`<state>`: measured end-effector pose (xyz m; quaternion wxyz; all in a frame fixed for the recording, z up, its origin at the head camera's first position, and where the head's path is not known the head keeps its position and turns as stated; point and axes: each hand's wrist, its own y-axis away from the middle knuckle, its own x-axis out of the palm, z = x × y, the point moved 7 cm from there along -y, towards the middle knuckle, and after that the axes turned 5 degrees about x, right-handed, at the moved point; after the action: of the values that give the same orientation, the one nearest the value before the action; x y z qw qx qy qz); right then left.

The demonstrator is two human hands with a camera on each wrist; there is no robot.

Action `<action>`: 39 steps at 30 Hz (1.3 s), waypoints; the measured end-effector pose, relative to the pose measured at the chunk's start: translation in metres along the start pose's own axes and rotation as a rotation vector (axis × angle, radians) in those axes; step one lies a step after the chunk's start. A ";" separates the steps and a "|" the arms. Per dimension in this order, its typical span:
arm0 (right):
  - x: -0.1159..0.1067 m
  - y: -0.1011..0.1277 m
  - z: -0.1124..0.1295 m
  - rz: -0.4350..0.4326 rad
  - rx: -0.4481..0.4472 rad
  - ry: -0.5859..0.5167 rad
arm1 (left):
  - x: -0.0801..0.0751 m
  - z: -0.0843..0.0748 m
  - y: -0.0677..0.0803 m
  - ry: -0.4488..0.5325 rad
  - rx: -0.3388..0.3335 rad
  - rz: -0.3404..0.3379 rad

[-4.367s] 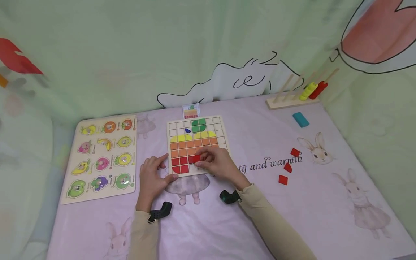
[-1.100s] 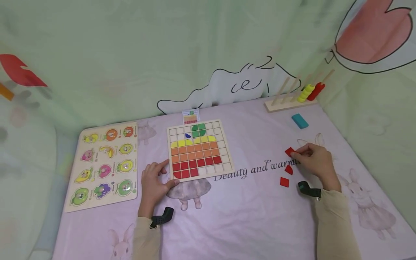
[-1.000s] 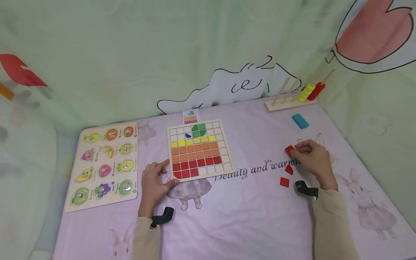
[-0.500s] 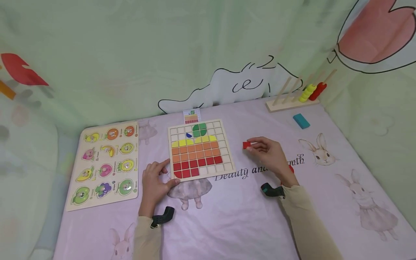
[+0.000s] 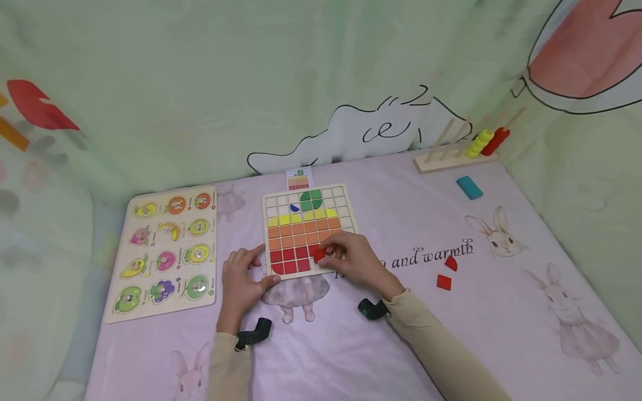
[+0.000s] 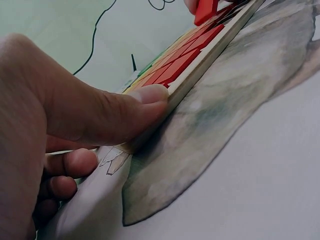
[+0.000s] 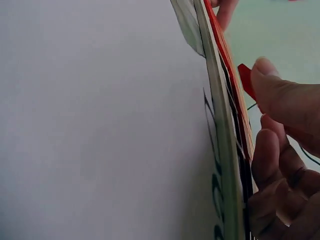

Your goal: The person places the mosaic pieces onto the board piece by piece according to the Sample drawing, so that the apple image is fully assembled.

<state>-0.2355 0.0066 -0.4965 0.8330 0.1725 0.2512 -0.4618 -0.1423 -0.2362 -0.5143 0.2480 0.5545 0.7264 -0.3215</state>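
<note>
A square wooden grid board (image 5: 348, 221) lies mid-table, filled with rows of red, orange and yellow tiles, plus green and blue pieces. My left hand (image 5: 243, 284) holds its near left corner, thumb on the near rim and index finger along the left side. Between thumb and fingers, my right hand (image 5: 356, 259) pinches a red tile (image 5: 319, 254) over the red rows. The left wrist view shows that red tile (image 6: 205, 11) tilted above the board. My right hand hides the board's near right part. Right of it lie a red square tile (image 5: 443, 282) and a red quarter-round tile (image 5: 451, 263).
A small pattern card (image 5: 299, 179) lies behind the board. At left is a fruit puzzle board (image 5: 170, 253). A peg stand (image 5: 453, 160) with yellow and red beads stands at the back right, near a teal block (image 5: 469, 187). Printed cloth covers the table.
My right hand placed red tiles on the board, picked another from the loose ones at right, and carried it left over the board. My left hand stays at the corner.
</note>
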 end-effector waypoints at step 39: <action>-0.071 0.019 0.000 -0.132 -0.016 0.184 | 0.000 -0.003 0.001 -0.008 -0.013 0.003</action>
<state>-0.2512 0.0652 -0.4543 0.7756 0.1907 0.3409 -0.4958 -0.1411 -0.2333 -0.5123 0.2549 0.5528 0.7266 -0.3186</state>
